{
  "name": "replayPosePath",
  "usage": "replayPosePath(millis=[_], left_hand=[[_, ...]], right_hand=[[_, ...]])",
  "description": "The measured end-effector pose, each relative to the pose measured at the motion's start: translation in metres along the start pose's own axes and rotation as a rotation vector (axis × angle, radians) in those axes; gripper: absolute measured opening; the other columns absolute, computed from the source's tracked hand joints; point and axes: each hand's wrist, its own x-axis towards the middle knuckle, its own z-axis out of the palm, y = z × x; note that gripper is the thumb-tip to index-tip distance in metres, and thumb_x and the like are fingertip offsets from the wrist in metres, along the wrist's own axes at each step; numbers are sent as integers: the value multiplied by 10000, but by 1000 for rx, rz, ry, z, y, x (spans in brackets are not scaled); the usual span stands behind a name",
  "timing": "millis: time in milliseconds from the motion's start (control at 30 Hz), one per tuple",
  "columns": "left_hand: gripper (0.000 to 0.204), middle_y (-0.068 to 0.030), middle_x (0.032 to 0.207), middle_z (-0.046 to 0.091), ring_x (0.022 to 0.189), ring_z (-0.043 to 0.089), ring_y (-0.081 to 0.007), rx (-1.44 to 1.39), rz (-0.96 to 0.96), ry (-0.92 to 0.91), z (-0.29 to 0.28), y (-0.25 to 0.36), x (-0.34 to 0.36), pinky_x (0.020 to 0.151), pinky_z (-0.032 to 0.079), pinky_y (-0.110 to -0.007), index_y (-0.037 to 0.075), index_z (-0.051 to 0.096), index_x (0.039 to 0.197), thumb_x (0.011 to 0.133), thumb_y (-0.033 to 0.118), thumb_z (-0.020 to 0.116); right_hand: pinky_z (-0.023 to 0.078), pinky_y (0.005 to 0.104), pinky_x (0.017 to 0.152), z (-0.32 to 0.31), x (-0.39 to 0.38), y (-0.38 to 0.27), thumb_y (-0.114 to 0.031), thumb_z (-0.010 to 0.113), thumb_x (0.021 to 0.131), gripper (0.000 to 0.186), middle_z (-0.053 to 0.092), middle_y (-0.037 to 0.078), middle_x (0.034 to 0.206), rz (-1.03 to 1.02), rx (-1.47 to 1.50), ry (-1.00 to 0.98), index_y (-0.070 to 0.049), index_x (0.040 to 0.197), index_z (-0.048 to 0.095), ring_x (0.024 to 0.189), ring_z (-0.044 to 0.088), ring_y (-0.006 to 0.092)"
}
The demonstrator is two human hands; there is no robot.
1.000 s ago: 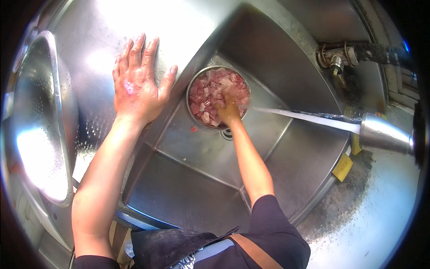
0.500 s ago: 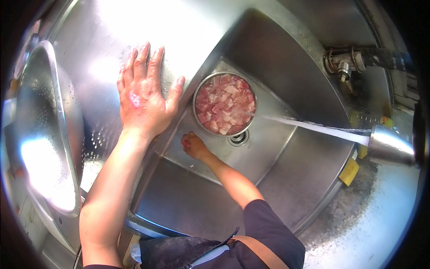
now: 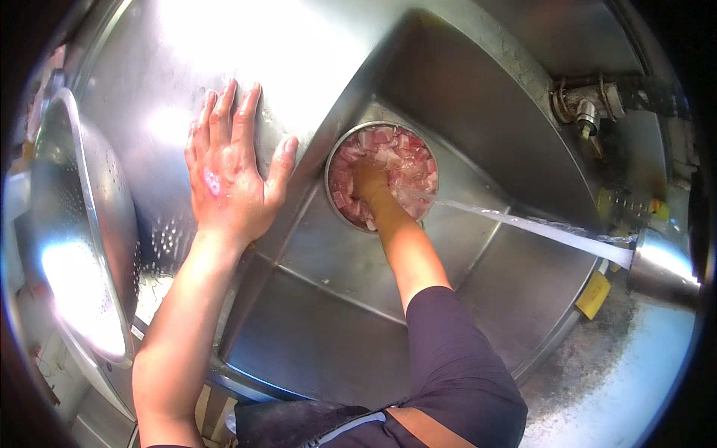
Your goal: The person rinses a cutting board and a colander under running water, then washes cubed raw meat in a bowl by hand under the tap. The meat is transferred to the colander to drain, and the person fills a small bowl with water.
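Inside sink [image 3: 336, 287], bowl [image 3: 328, 178] w/ meat pcs [image 3: 413, 159], R grip [image 3: 370, 181] immersed, state unclear, L grip [image 3: 233, 179] splayed

Steel sink [image 3: 336, 328]: round metal bowl [image 3: 328, 179] of cut meat [image 3: 403, 153] in water rests on its floor. Adjoining steel desk [image 3: 314, 75], brightly glared: left hand [image 3: 233, 179] lies on it, palm down, thumb apart.

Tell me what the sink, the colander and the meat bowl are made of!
The sink looks like metal, probably stainless steel: grey, smooth, with a dull sheen.
The colander seems to be metal too, but shinier: it has bright glare and small holes.
The bowl is likely metal, judging by its thin, grey rim; meat hides most of the inside, so I can't be sure.
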Motion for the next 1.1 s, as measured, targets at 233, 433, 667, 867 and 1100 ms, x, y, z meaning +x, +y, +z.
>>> replayPosePath(millis=[233,433,667,867,1100], left_hand=[[620,-147,1462,358,1370,292,-370,1,12,22,3,2,1,1105,237,-503,117,425,1391,873,422,576],[609,-132,1470,355,1379,285,-359,-3,-18,36,5,-3,-5,1112,225,-499,140,420,1400,884,430,564],[615,-145,1465,360,1377,284,-369,0,-6,32,4,-2,-3,1115,221,-501,126,422,1397,884,434,564],[615,-153,1459,364,1365,296,-383,-2,7,20,3,1,-1,1107,231,-514,116,429,1390,878,426,569],[610,-145,1462,362,1369,296,-373,-1,5,38,5,-2,-2,1106,237,-506,116,428,1391,882,423,567]], right_hand=[[484,407,931,24,20,28,-241,734,733,522,613,225,1187,183,687,133,-54,1203,607,1121,583,364],[434,406,1002,-42,-91,45,-252,717,757,586,547,210,1295,-193,858,65,-98,1298,551,1191,533,357],[393,394,1060,16,-79,83,-285,722,737,644,481,203,1365,222,696,474,-85,1317,529,1272,465,346],[443,417,990,45,4,66,-259,713,735,617,569,214,1268,561,820,300,-50,1290,543,1178,550,347],[478,409,917,20,-11,73,-198,637,791,515,594,190,1249,393,903,350,-42,1274,553,1111,601,317]])
